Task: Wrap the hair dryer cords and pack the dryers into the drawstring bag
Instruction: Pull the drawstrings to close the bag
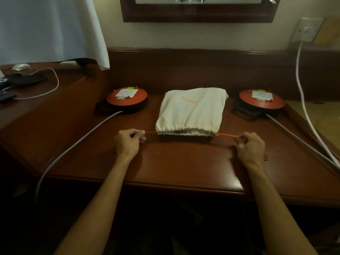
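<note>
1. Bag [191,109]: cream cloth drawstring bag, lies flat-ish mid bench [174,168], mouth toward the person, bulging, so prob. loaded. Dryers themselves not visible; can't confirm what's inside.
2. Mouth gathered, puckered, small dark gap at centre; not fully closed by the look of it.
3. Left hand [127,142]: fingers curled, pinching the orange cord [150,132] where it exits the bag's left side. Cord taut.
4. Right hand [250,146]: fingers curled round the orange cord on the right side; loose end pokes out by the wrist.
5. Step, my read: cinching the mouth shut; task near its end.
6. Handling: cloth soft, limp, no shape of its own; contents likely give it weight. Cord thin, may slip, so grip close to the hem. Lift by both cords or under the body.
7. Also there: two round red cable reels [127,97] either side of the bag, grey cables running off the bench.
</note>
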`<state>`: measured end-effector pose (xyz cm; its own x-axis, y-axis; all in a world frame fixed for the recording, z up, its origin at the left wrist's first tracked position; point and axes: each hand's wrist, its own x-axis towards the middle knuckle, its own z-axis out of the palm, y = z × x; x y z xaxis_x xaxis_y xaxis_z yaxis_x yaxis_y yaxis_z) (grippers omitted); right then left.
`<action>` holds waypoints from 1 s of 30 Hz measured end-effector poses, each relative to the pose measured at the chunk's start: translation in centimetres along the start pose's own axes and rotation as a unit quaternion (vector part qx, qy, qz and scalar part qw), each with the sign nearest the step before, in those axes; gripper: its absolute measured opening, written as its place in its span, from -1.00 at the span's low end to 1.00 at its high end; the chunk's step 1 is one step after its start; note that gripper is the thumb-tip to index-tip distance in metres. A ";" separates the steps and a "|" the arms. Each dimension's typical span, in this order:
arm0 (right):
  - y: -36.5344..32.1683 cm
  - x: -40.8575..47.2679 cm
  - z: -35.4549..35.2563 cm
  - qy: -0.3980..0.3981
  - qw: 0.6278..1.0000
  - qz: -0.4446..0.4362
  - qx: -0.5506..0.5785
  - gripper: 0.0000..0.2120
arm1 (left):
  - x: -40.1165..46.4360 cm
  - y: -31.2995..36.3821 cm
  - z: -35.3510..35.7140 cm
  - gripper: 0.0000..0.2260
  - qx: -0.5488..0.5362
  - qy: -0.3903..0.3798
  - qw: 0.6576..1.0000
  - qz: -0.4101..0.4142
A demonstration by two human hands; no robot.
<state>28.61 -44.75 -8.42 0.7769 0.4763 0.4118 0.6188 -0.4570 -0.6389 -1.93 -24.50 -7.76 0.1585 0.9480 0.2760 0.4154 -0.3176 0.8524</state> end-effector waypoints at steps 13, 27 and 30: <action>-0.8 -1.0 -2.0 -0.021 0.999 -0.038 -0.016 -0.50 | -1.1 1.6 0.7 -0.59 0.098 0.000 0.988 0.118; -3.7 -0.9 2.0 -0.081 0.989 -0.051 0.109 -0.81 | -1.1 2.7 4.3 -0.81 -0.012 -0.062 0.994 0.093; -3.4 -0.9 2.0 -0.020 0.992 -0.027 0.124 -0.77 | -1.3 2.7 4.3 -0.89 -0.035 0.002 0.995 0.089</action>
<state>25.55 -42.11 -7.92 0.7357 0.5257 0.4270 0.6074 -0.2331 -0.7595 2.87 -26.64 -7.69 0.2201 0.8767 0.4276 0.3174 -0.4789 0.8185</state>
